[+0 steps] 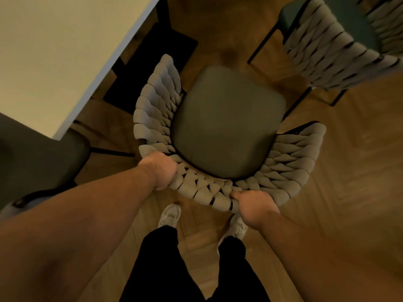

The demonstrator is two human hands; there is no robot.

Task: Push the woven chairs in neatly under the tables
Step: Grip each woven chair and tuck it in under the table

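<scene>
A woven chair (226, 125) with a grey-green seat cushion and a curved beige rope backrest stands on the wooden floor right in front of me, seen from above. My left hand (160, 170) grips the left end of the backrest's rear curve. My right hand (254, 205) grips the backrest further right, thumb resting on the weave. The white table (54, 51) fills the upper left; its edge runs diagonally just left of the chair, and the chair stands outside it.
A second woven chair (335, 46) stands at the upper right. A third chair's dark seat (41, 153) shows at the left, by the table corner. A dark table base (150, 68) lies under the table. My legs and white shoes are below the chair.
</scene>
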